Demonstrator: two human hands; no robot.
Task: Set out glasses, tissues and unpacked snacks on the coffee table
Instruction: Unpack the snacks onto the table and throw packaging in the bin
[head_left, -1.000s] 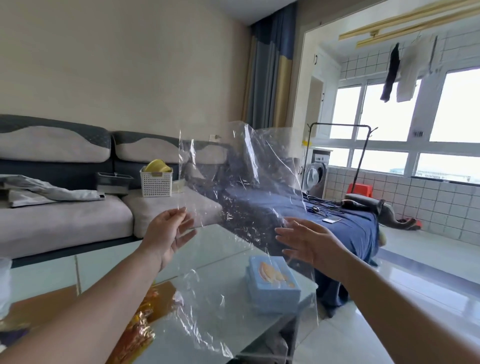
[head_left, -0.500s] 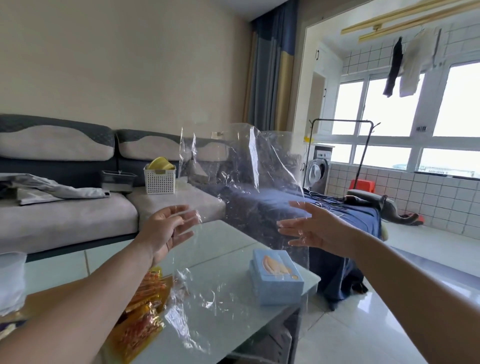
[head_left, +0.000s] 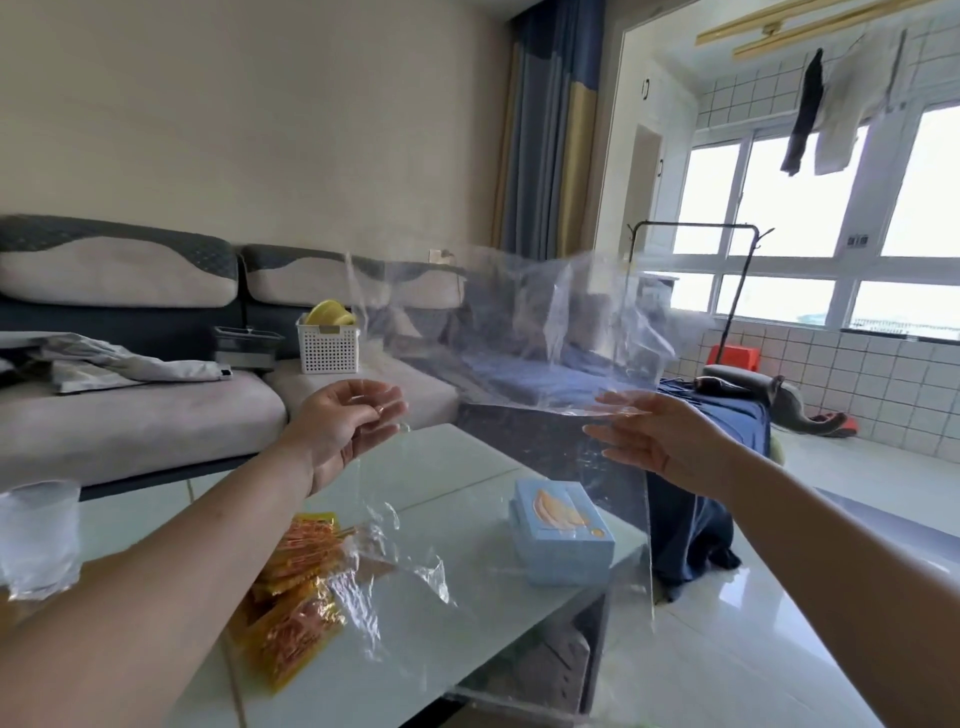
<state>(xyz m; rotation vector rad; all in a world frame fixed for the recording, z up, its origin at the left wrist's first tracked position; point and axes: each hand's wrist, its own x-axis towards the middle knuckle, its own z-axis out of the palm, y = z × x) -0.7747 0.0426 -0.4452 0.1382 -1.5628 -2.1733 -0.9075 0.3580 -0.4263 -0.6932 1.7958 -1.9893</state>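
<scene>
A large clear plastic wrapper (head_left: 524, 353) is spread in the air above the glass coffee table (head_left: 447, 467). My left hand (head_left: 343, 426) pinches its left edge with curled fingers. My right hand (head_left: 654, 436) presses flat, fingers straight, against its right side. Under my left forearm lie several orange-and-gold snack packets (head_left: 296, 592) on the table. A light blue tissue box (head_left: 563, 530) stands near the table's right end. A frosted drinking glass (head_left: 39, 535) stands at the far left.
Behind the table is a grey sofa (head_left: 130, 415) with a white basket (head_left: 327, 348), a dark box (head_left: 249, 345) and a crumpled grey cloth (head_left: 104, 364). A blue-covered seat (head_left: 545, 379) lies to the right. Glossy tiled floor (head_left: 779, 597) extends toward the windows.
The top of the wrapper has folded over to the right and now lies lower and wider. My right hand rose a little. The view shifted right, and the glass came into sight.
</scene>
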